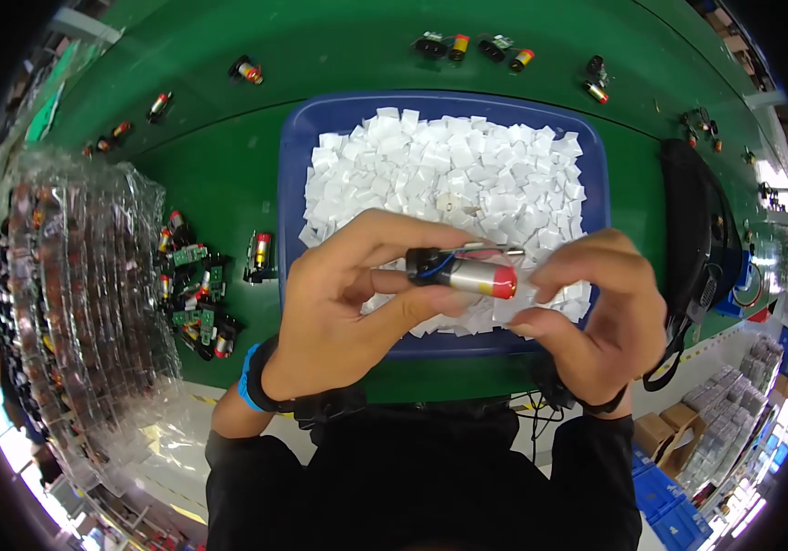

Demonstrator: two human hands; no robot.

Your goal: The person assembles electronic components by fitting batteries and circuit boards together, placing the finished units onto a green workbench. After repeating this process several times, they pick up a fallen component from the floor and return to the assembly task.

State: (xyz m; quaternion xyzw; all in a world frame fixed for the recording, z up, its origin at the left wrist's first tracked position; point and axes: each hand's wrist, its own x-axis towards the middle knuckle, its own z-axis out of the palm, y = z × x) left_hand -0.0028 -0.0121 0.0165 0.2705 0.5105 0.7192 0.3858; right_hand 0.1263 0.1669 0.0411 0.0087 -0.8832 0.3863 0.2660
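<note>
My left hand [348, 303] is closed around a battery assembly, thumb below and fingers behind. A silver battery cell with a red end [481, 277] lies sideways in it, with a black plastic end piece, a blue wire and a thin edge-on board. Close to the red end, my right hand [596, 308] has its thumb and forefinger bent towards each other. A thin pale slip seems to be between these fingertips, hard to make out against the white behind. Under both hands sits a blue tray [596, 156] full of small white slips [431, 165].
Bubble-wrap trays of parts [82, 275] are stacked at the left. Beside them lies a pile of similar assemblies [197, 285]; one more [261, 253] is by the tray. Several others lie along the green table's [339, 55] far side. A black bag [692, 230] is at the right.
</note>
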